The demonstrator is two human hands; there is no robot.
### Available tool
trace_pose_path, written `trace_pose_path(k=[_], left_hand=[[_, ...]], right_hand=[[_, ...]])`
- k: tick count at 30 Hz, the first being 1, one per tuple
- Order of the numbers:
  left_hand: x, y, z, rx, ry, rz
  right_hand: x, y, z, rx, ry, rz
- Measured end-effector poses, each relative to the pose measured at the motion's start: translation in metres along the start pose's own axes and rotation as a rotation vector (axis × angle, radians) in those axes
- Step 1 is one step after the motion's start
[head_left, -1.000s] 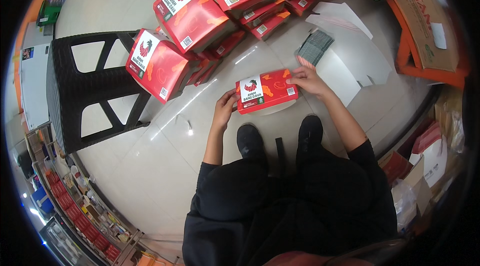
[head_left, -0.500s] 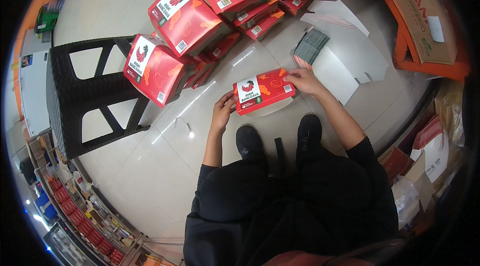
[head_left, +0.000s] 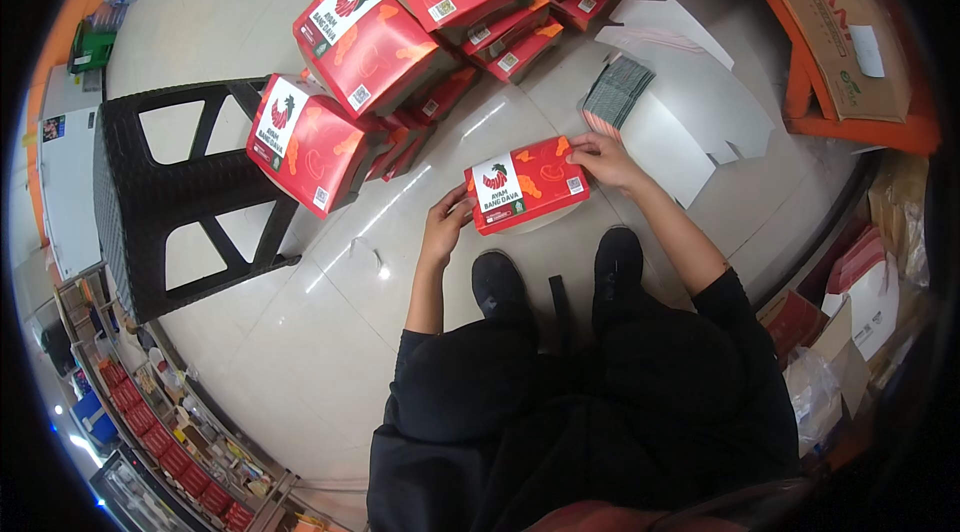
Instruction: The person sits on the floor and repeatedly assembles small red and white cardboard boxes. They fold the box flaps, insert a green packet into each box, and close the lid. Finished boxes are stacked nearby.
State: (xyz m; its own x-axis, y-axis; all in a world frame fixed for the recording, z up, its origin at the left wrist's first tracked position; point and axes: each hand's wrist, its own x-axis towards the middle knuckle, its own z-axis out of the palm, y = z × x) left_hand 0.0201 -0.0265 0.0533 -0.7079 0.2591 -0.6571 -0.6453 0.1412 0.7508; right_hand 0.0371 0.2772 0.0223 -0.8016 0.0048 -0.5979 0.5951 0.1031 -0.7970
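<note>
Between my hands, above the tiled floor and in front of my shoes, is a red cardboard food box (head_left: 545, 179) with a white printed panel and orange drawings. My left hand (head_left: 446, 222) grips its left end, thumb and fingers on the edge. At the upper right corner my right hand (head_left: 604, 161) pinches the box's end. A pale flap shows along its near edge. Just right of my right hand, a stack of flat folded cartons (head_left: 618, 92) lies beside large white unfolded card sheets (head_left: 690, 122).
Finished red boxes (head_left: 375, 42) are piled at the far side. An overturned black plastic stool (head_left: 190, 192) lies to the left. A brown carton (head_left: 840, 32) rests on an orange stand at the right. Packed shelves (head_left: 160, 422) line the lower left.
The red box has tilted slightly, so more of its top faces me and less of the pale flap shows. Both hands keep their hold.
</note>
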Motion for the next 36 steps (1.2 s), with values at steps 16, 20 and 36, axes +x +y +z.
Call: trace_pose_path(k=[16,20,36], left_hand=[[-0.012,-0.013,-0.002,-0.095,-0.083,0.007],[-0.018,-0.024,0.000,-0.090,-0.088,0.002],[-0.001,-0.047,-0.001,0.196,0.038,0.177]], right_hand=[[-0.009,-0.002,0.003,-0.179,0.015,0.079],[-0.013,0.009,0.006,-0.155,-0.059,0.047],[-0.017,0.026,0.015,-0.239,0.177,-0.232]])
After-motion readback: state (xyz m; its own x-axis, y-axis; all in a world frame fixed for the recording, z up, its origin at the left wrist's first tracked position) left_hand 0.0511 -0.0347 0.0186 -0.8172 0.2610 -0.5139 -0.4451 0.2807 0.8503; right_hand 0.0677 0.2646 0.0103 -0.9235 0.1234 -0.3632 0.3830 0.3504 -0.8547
